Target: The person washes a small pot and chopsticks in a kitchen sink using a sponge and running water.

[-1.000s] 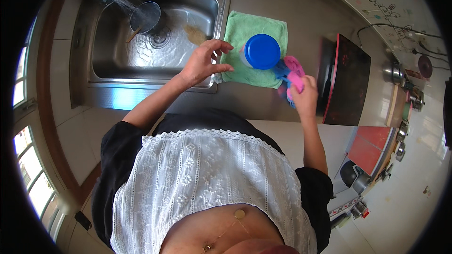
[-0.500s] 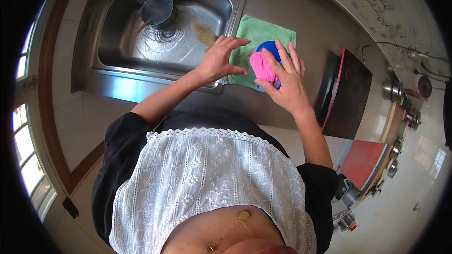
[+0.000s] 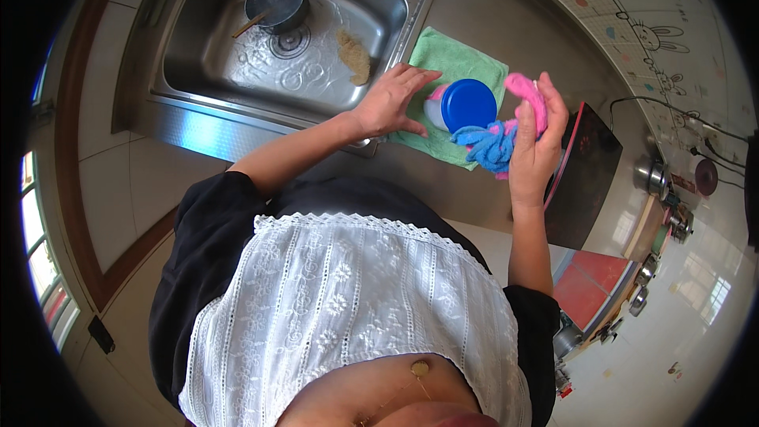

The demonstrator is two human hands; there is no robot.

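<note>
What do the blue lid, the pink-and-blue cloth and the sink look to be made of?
Blue lid: smooth, probably plastic, judging by its even colour. Pink-and-blue cloth: soft matte textile, by its bunched folds; fibre unclear. Sink: metal, likely stainless steel, satin: grey sheen, soft reflections.

Grey metal counter. Near front edge: rectangular towel, plain pale green; round jar lid, solid blue; shaggy cloth, pink and bright blue. Left end: metal sink, silver-grey; fibrous pad, tan. Right end: flat panel, black, red-edged. Back edge: pale wall shows black-outlined rabbits. Lace-edged garment, white, white floral pattern.
</note>
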